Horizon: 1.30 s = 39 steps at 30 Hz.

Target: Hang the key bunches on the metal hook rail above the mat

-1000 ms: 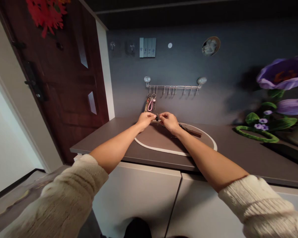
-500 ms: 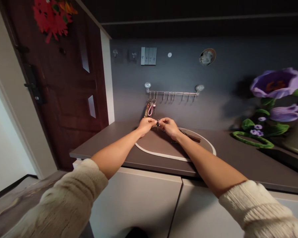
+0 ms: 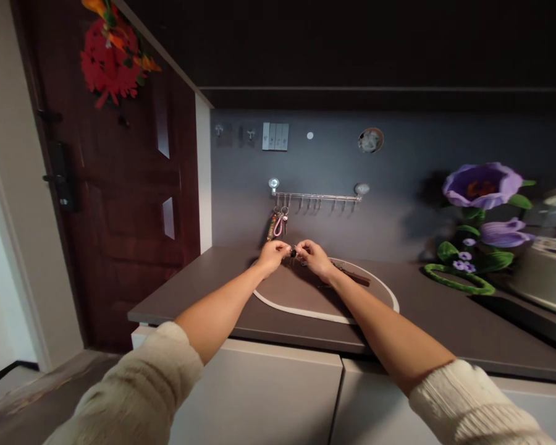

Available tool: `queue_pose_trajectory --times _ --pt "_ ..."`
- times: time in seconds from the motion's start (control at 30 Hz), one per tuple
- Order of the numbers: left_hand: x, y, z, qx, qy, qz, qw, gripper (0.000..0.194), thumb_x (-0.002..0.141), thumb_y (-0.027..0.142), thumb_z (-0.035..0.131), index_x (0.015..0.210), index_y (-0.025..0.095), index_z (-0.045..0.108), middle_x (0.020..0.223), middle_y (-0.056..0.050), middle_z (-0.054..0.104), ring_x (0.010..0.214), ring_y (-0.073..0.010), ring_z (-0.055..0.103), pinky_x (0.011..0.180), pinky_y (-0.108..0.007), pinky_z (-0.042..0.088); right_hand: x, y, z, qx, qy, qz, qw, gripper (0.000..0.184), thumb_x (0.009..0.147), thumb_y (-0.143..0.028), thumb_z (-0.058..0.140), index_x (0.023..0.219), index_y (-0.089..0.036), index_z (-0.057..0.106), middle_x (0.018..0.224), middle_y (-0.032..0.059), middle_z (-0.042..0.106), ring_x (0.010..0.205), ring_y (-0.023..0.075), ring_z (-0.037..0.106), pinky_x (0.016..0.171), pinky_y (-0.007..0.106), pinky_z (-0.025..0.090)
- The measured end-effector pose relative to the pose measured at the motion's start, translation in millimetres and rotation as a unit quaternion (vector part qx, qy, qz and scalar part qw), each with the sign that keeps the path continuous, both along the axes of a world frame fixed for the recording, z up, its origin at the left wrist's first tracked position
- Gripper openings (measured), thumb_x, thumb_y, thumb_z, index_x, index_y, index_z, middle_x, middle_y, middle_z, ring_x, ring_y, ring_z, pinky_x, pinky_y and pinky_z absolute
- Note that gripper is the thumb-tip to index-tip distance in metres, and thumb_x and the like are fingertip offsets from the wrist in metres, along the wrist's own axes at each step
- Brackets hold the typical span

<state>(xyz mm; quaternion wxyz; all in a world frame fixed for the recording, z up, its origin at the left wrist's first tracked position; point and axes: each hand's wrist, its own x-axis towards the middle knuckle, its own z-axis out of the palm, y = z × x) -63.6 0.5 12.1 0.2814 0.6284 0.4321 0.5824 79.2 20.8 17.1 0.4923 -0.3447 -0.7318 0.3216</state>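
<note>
Dark key-like piece [image 3: 293, 253] is held up between the two hands, above the far left part of a white-rimmed mat [image 3: 301, 296] on the tabletop [image 3: 180, 293]. The left hand [image 3: 272, 256] pinches it from one side; the right hand's [image 3: 315, 258] fingers are closed together at its other side, though their exact grip is too small to tell. Handling of this piece looks unfinished, with both hands at it. Keys with a pink loop [image 3: 278, 228] and a brown tag [image 3: 272, 228] hang from the hook rail [image 3: 315, 197] just behind. On the mat lies a brown strap [image 3: 359, 279], partly hidden by the right wrist. Purple flowers [image 3: 482, 185] stand well to the right, clear of the hands.
</note>
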Motion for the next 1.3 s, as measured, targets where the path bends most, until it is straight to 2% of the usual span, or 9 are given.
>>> queue_pose_trajectory --times 0.17,0.3,0.47,0.7,0.83,1.03,1.3 --pt "-3 6 -4.0 0.009 0.056 0.037 0.998 0.015 0.075 0.019 0.051 0.069 0.012 0.062 0.065 -0.002 0.064 0.062 -0.0108 0.055 0.064 -0.023 0.043 3 3 3.1 0.037 -0.006 -0.012 0.999 0.023 0.067 -0.040 0.053 0.069 -0.017 0.047 0.063 -0.0029 0.050 0.059 0.0090 0.046 0.060 0.022 0.037" --pt "-4 8 -7.0 0.027 0.118 0.066 0.990 0.017 0.075 0.017 0.050 0.063 0.013 0.061 0.067 -0.003 0.065 0.067 -0.0126 0.058 0.069 -0.025 0.043 1 8 12.5 0.050 0.018 -0.046 0.998 0.023 0.066 -0.039 0.053 0.070 -0.017 0.048 0.065 -0.0027 0.050 0.061 0.0091 0.045 0.062 0.023 0.037" --pt "-3 11 -11.3 0.022 0.154 0.076 0.985 0.015 0.075 0.016 0.051 0.064 0.014 0.062 0.071 -0.004 0.066 0.069 -0.0139 0.059 0.069 -0.025 0.043 -9 18 39.8 0.015 0.077 -0.061 0.995 0.020 0.069 -0.036 0.052 0.070 -0.017 0.046 0.057 -0.0053 0.045 0.053 0.0072 0.041 0.057 0.022 0.038" --pt "-2 18 -17.8 0.002 0.171 0.083 0.982 0.015 0.076 0.019 0.051 0.069 0.015 0.064 0.072 -0.004 0.067 0.069 -0.0143 0.059 0.068 -0.025 0.043 -32 29 83.4 -0.051 0.160 -0.066 0.984 0.010 0.074 -0.021 0.051 0.067 -0.016 0.047 0.061 -0.0014 0.053 0.057 0.0071 0.051 0.060 0.021 0.047" --pt "-3 21 -20.7 -0.003 0.176 0.087 0.981 0.016 0.076 0.020 0.051 0.072 0.015 0.065 0.074 -0.005 0.067 0.070 -0.0144 0.060 0.070 -0.026 0.044 -45 37 98.2 -0.091 0.196 -0.062 0.974 0.016 0.077 -0.013 0.049 0.061 -0.015 0.047 0.055 -0.0011 0.052 0.053 0.0064 0.052 0.059 0.020 0.050" --pt "-3 22 -20.1 -0.011 0.180 0.097 0.979 0.016 0.077 0.019 0.050 0.073 0.014 0.065 0.077 -0.007 0.067 0.071 -0.0144 0.059 0.071 -0.026 0.043 -57 47 106.3 -0.116 0.226 -0.116 0.960 0.018 0.079 -0.009 0.047 0.062 -0.014 0.049 0.051 -0.0019 0.049 0.045 0.0053 0.048 0.054 0.022 0.052" --pt "-3 18 -17.1 -0.012 0.192 0.113 0.975 0.016 0.077 0.019 0.052 0.075 0.014 0.067 0.079 -0.007 0.068 0.073 -0.0139 0.059 0.072 -0.025 0.043 -63 56 103.0 -0.130 0.229 -0.164 0.951 0.009 0.078 -0.011 0.048 0.070 -0.012 0.053 0.050 -0.0016 0.049 0.046 0.0073 0.052 0.051 0.021 0.053"
